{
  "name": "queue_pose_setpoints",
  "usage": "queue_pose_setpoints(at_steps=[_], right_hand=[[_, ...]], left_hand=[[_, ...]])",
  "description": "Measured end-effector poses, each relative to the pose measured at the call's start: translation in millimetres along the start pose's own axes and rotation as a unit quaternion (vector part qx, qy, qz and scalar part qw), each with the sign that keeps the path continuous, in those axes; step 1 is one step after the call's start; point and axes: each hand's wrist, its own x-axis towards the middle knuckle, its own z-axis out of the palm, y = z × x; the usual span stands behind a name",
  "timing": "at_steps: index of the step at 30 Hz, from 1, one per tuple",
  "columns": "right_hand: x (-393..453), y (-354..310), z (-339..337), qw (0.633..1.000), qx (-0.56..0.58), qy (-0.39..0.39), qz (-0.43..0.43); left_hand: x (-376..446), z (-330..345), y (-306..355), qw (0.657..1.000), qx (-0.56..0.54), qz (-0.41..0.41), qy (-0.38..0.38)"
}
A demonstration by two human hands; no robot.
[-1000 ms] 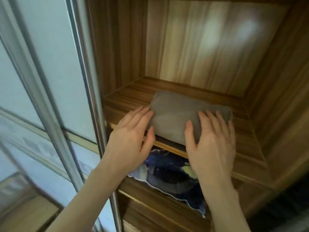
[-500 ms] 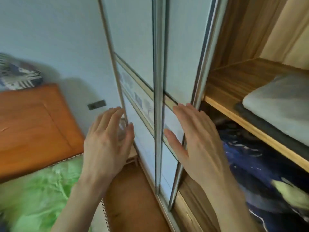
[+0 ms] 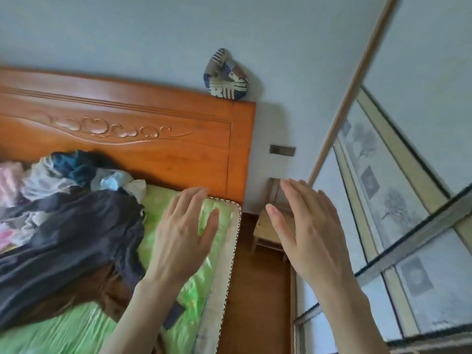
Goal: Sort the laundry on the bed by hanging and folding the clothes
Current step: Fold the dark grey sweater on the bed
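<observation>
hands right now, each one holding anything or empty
left hand: open, fingers straight, holding nothing
right hand: open, fingers straight, holding nothing

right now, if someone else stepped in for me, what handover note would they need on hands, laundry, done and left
Left hand: open, empty, held above the green bed cover.
Right hand: open, empty, held over the floor gap beside the sliding wardrobe door.
Laundry pile: heaped unsorted at the headboard, with a large dark garment spread across the front of it.
Done: nothing in view shows as folded or hung.
Left: pick the next piece, likely the dark garment as it lies nearest, then fold or hang the rest.
</observation>
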Motion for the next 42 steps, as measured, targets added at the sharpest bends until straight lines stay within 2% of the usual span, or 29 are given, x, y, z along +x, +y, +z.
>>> queue_pose_setpoints(at_steps=[6, 11, 16, 23, 34, 38, 42], right_hand=[[42.2, -54.5, 67.0, 0.997, 0.037, -0.019, -0.059], [74.1, -98.9, 116.2, 0.99, 0.083, -0.047, -0.102], [94.4, -144.3, 158.9, 0.973, 0.125, -0.101, -0.166], [111.4, -194.7, 216.4, 0.947, 0.173, -0.158, -0.222], [178.4, -218.9, 361.5, 0.916, 0.213, -0.278, -0.196], [215.2, -221.6, 428.1, 0.909, 0.209, -0.317, -0.172], [243.1, -225.2, 497.8, 0.905, 0.212, -0.333, -0.16]], left_hand=[[-13.0, -3.5, -83.4, 0.994, 0.031, -0.109, -0.001], [-28.0, -14.9, -143.5, 0.982, 0.063, -0.173, 0.03], [-56.5, -32.4, -186.9, 0.955, 0.11, -0.267, 0.072], [-80.1, -40.0, -225.7, 0.92, 0.166, -0.342, 0.093], [-39.7, 16.5, -302.5, 0.884, 0.212, -0.412, 0.067], [1.6, 50.6, -352.8, 0.877, 0.209, -0.431, 0.043], [37.3, 92.1, -415.5, 0.884, 0.209, -0.417, 0.035]])
